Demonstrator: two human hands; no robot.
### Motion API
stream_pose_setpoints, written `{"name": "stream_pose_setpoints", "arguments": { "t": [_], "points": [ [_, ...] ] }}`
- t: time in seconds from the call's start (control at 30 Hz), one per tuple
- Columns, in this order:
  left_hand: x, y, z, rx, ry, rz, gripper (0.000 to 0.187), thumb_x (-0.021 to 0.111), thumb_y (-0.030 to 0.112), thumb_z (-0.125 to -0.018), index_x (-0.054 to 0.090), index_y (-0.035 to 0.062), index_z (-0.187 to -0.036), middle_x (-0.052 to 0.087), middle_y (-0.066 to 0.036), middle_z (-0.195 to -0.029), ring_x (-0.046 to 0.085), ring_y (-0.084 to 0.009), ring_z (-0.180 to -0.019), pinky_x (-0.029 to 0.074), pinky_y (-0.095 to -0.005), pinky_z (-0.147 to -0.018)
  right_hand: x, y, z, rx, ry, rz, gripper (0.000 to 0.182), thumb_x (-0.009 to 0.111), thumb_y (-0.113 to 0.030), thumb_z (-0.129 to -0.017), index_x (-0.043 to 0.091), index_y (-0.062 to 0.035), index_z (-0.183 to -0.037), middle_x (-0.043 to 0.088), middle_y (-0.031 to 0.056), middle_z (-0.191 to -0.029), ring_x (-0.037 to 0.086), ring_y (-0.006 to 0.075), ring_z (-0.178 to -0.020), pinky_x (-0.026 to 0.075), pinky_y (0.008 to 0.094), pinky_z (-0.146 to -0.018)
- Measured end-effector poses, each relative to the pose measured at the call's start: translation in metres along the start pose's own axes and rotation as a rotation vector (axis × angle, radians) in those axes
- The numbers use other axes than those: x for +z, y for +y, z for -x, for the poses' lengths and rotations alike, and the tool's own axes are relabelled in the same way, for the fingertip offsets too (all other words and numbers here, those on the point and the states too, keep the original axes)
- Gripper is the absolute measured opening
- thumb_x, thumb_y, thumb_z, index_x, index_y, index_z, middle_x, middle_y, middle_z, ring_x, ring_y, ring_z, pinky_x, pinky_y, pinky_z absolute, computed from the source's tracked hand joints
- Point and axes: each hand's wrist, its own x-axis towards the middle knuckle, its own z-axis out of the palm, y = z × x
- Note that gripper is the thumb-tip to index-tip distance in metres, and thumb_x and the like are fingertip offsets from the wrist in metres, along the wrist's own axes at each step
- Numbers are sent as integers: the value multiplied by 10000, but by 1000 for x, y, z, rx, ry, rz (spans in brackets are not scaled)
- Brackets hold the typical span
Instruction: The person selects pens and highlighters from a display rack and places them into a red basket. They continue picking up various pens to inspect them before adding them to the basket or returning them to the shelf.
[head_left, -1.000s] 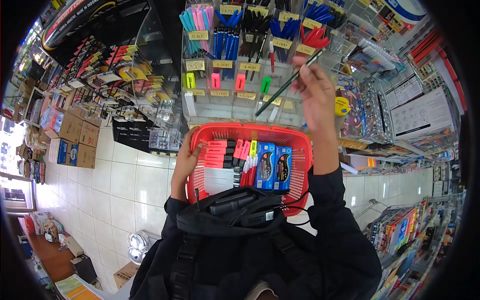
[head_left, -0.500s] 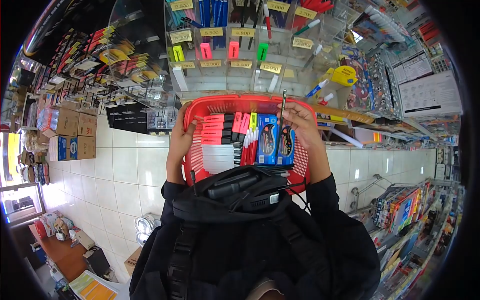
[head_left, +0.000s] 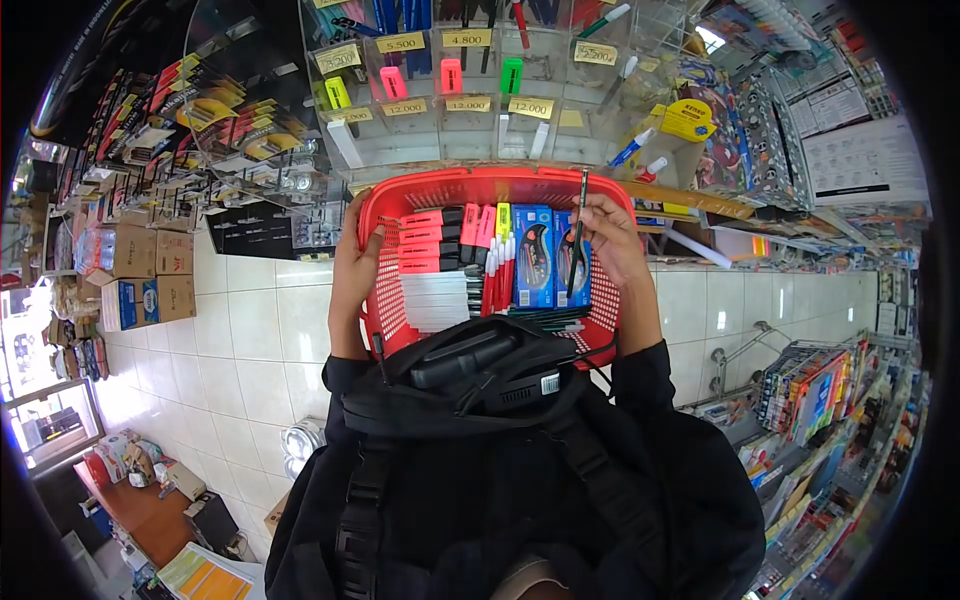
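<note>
My left hand [head_left: 357, 268] is closed around the left rim of a red plastic basket [head_left: 468, 176]. Over the basket's right side, my right hand [head_left: 616, 240] pinches a slim dark pencil [head_left: 576, 245], its lower end pointing down in front of a blue box [head_left: 566, 275]. A second blue box [head_left: 531, 262] lies beside it. Also inside are pink highlighters [head_left: 420, 238], a yellow highlighter [head_left: 503, 219], red pens with white ends [head_left: 499, 282] and a row of white items [head_left: 435, 300]. Dark slim pencils [head_left: 555, 318] lie near the basket's front side, partly hidden by my black bag [head_left: 470, 375].
Beyond the basket stands a clear compartment rack [head_left: 430, 145] with pens, highlighters and price tags. Cardboard boxes [head_left: 150, 270] are stacked at the left on the tiled floor [head_left: 255, 340]. To the right are a wire rack of colourful packs [head_left: 810, 390] and more shelving.
The pencil in my right hand now shows more of its length, with its lower end further down before the blue box. My left hand stays on the rim; the view has shifted slightly.
</note>
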Motion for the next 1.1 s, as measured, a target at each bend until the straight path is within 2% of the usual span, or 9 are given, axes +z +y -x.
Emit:
{"name": "stream_pose_setpoints", "arguments": {
  "t": [0.23, 0.33, 0.4, 0.53, 0.67, 0.77, 0.8, 0.93, 1.1],
  "points": [
    [0, -5, 0, 9, 3, -5, 544, 548, 5, -973, 415, 59, -1497, 542, -173, -1430, 513, -262, -1328, 360, -341, -1133, 2, 0, 0, 13, 15, 8, 293, 655, -134, -969, 640, -3, -1230, 689, 62, -986, 659, 145, -858, 552, 310, -792],
    [0, -2, 1, -8, 2, -6, 539, 547, 8, -974, 418, 57, -1495, 541, -172, -1430, 514, -262, -1324, 359, -342, -1134, 3, 0, 0, 14, 3, -30, 274, 671, -116, -962, 662, -10, -1214, 717, 46, -993, 639, 94, -860, 489, 243, -745],
    [0, 0, 0, -4, -8, 13, 535, 546, 11, -977, 419, 53, -1495, 537, -168, -1434, 513, -262, -1324, 357, -343, -1136, 5, 0, 0, 15, 14, -15, 274, 671, -118, -963, 664, -17, -1217, 717, 43, -994, 631, 89, -855, 485, 242, -744],
    [-2, -17, -2, 21, -16, -31, 523, 572, 74, -1002, 409, 53, -1498, 522, -147, -1457, 505, -228, -1330, 379, -338, -1120, 10, -1, 1, 28, 42, 80, 273, 693, -122, -951, 681, -14, -1201, 725, 36, -984, 640, 90, -885, 486, 245, -777],
    [-1, -22, -4, 28, -35, 13, 534, 569, 60, -1004, 387, 55, -1507, 527, -159, -1443, 519, -224, -1307, 397, -333, -1102, 14, 3, 5, 64, -165, 463, 205, 752, -103, -898, 743, -6, -1079, 751, 51, -935, 680, 114, -901, 496, 264, -889],
    [1, -22, -6, 16, -52, 62, 535, 556, 49, -1008, 377, 51, -1513, 520, -163, -1447, 516, -226, -1313, 392, -335, -1105, 9, 18, 10, 131, -390, 705, 193, 770, -102, -861, 760, -17, -1035, 751, 48, -857, 686, 107, -852, 515, 291, -853],
    [1, -20, -5, 2, -52, 65, 523, 550, 56, -1010, 388, 44, -1507, 512, -159, -1456, 503, -231, -1327, 375, -338, -1120, 12, 24, 17, 75, -392, 935, 223, 783, -91, -807, 768, -41, -1024, 744, 65, -798, 705, 148, -831, 534, 334, -793],
    [3, -15, -4, 6, -35, 97, 509, 550, 66, -1011, 407, 45, -1499, 498, -157, -1466, 491, -240, -1340, 358, -348, -1137, 13, 47, 31, 270, -365, 1103, 261, 780, -103, -760, 772, -90, -1021, 736, 101, -872, 707, 264, -857, 531, 388, -806],
    [1, -19, -5, 4, -32, 41, 508, 554, 66, -1008, 411, 38, -1495, 499, -164, -1467, 490, -247, -1345, 357, -350, -1139, 9, 56, 48, 198, -364, 1305, 248, 747, -65, -734, 756, -84, -981, 702, 104, -950, 672, 301, -974, 522, 422, -841]
  ]
}}
